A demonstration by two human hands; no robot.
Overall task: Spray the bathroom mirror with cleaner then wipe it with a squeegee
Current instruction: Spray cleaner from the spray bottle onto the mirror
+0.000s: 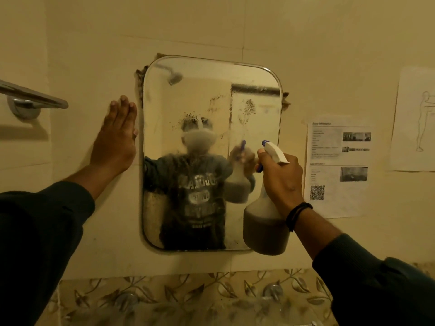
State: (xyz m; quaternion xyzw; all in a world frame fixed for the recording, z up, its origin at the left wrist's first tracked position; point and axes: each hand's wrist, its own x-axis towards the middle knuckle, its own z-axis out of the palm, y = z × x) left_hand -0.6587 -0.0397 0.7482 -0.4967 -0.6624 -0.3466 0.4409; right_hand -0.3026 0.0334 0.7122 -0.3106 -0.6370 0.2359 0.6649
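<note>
A rounded rectangular mirror (202, 95) hangs on the cream tiled wall, hazy and smeared with dark specks across its upper middle. My right hand (281, 178) grips a translucent spray bottle (266, 227) by the neck, finger on the blue trigger, its white and blue nozzle pointing left at the glass near the mirror's right edge. The bottle holds dark liquid in its lower half. My left hand (116, 140) lies flat on the wall, fingers together, right beside the mirror's left edge. No squeegee is in view.
A chrome towel bar (33, 97) juts from the wall at far left. Two printed sheets (339, 168) and a drawing (416, 118) are stuck to the wall right of the mirror. A leaf-patterned tile band (188, 297) with two chrome fittings runs below.
</note>
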